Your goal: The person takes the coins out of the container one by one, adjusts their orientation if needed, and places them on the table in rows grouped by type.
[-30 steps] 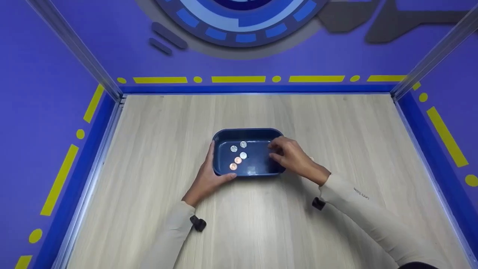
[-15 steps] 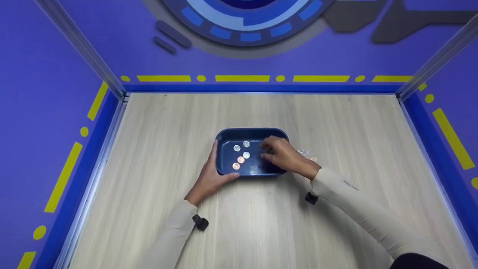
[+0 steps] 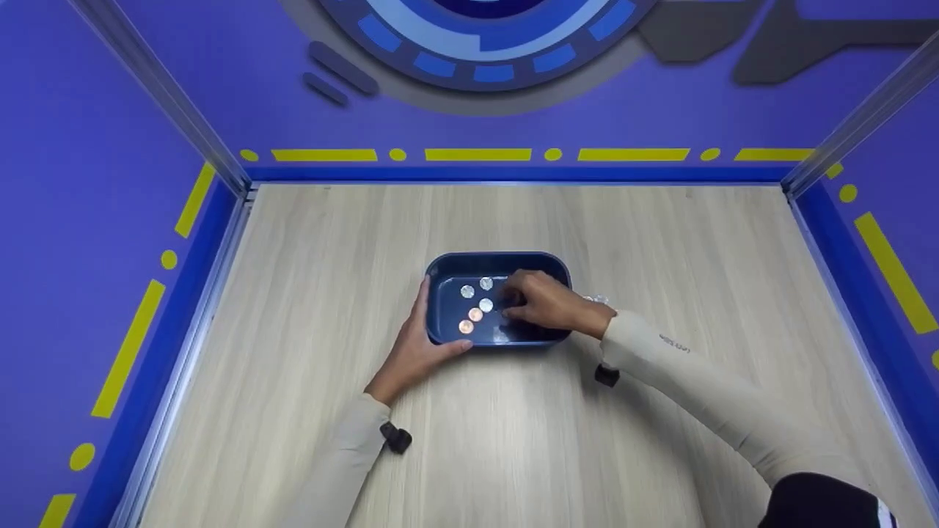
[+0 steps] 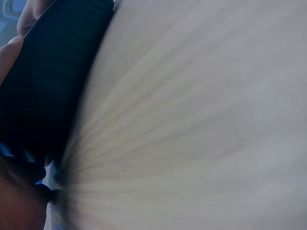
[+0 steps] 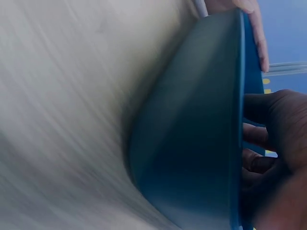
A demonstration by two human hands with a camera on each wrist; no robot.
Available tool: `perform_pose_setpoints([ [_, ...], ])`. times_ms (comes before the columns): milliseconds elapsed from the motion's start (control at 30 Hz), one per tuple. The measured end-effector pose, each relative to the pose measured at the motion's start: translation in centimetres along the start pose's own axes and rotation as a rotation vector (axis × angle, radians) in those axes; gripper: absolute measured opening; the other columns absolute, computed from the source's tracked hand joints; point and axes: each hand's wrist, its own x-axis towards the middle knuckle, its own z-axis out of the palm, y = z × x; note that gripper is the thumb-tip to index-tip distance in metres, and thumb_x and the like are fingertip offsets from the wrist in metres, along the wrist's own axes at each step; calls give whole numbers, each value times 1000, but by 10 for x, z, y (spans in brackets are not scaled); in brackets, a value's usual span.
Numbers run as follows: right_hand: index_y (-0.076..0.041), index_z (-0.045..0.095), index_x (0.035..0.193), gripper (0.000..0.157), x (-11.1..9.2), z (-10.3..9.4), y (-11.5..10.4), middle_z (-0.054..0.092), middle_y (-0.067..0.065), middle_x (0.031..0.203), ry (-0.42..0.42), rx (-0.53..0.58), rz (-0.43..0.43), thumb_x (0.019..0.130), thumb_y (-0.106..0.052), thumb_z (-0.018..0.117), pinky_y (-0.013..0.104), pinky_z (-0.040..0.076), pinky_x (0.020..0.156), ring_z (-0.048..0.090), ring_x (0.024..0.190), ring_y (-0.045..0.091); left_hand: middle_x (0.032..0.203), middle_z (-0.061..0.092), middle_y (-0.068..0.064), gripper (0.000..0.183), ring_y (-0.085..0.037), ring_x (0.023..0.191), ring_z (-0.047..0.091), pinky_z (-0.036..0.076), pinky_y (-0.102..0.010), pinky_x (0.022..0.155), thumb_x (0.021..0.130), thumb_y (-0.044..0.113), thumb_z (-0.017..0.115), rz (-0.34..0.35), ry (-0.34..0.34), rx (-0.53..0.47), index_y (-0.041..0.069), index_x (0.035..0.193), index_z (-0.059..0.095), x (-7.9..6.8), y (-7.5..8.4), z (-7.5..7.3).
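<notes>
A dark blue rectangular tray with rounded corners stands on the table. My left hand grips its left front corner, thumb along the front rim and fingers up the left side. Inside the tray lie several coins: silver ones, such as a silver coin, and two copper ones, such as a copper coin. Over the tray's right wall reaches my right hand, fingers curled and fingertips low inside, just right of the coins. In the right wrist view the tray wall hides the fingertips, and I cannot tell whether they pinch a coin.
Loose silver coins lie on the wooden table right of the tray, partly covered by the right wrist. Blue panels with yellow markings border the table at the back and both sides.
My right hand has moved left, deeper into the tray and closer to the coins. The left hand keeps its hold on the tray; the coins inside lie in the same arrangement.
</notes>
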Motion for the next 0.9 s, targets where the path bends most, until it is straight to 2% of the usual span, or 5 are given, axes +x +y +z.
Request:
perform_pose_setpoints([
  [233, 2, 78, 128, 34, 8, 2, 1, 76, 16, 120, -77, -34, 0, 98, -13, 83, 47, 60, 96, 71, 110, 30, 181, 23, -17, 140, -33, 161, 35, 28, -52, 131, 79, 46, 99, 10, -3, 2, 26, 180, 4, 0, -1, 0],
  [400, 2, 78, 127, 33, 13, 5, -1, 74, 15, 116, -86, -86, -12, 98, -12, 83, 47, 60, 92, 70, 106, 28, 181, 23, -15, 139, -32, 159, 36, 29, -53, 130, 80, 43, 99, -4, -7, -1, 29, 179, 3, 0, -1, 0],
  [600, 1, 79, 118, 23, 19, 9, -4, 71, 12, 106, -88, -155, -28, 98, -11, 83, 47, 59, 83, 64, 95, 25, 181, 24, -15, 140, -31, 159, 36, 28, -51, 131, 79, 42, 100, -6, -4, 10, 30, 179, 3, 1, 0, 0],
  [900, -1, 78, 108, 14, 26, 13, -8, 69, 11, 102, -102, -181, -57, 97, -8, 83, 46, 60, 78, 65, 92, 25, 182, 23, -14, 139, -31, 161, 34, 29, -50, 130, 80, 47, 99, -12, -10, 18, 29, 179, 3, 0, 1, 0],
])
